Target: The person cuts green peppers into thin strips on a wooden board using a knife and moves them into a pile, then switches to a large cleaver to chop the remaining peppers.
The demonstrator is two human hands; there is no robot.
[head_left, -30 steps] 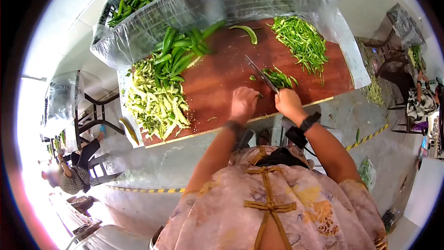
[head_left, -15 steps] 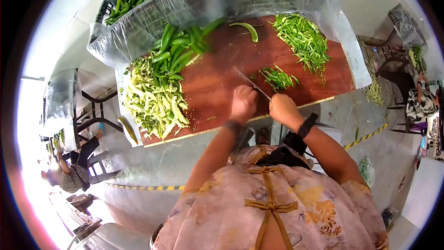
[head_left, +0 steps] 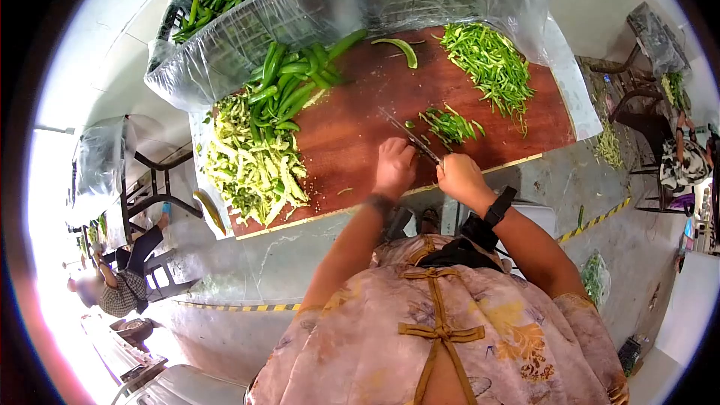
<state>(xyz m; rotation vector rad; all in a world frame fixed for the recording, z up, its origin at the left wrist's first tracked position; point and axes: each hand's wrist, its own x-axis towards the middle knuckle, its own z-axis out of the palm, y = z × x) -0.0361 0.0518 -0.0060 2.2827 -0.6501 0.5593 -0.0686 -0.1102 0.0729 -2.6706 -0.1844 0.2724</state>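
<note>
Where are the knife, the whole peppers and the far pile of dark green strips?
knife [head_left: 396, 124], head view, middle of blade.
whole peppers [head_left: 292, 84], head view, heap's middle.
green strips [head_left: 491, 67], head view, pile's middle.

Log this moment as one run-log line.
right hand: gripping knife | left hand: curled on cutting board, touching the blade | sliced green peppers: small pile beside knife

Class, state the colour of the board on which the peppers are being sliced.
Reddish-brown; the board shows best in the head view.
</note>
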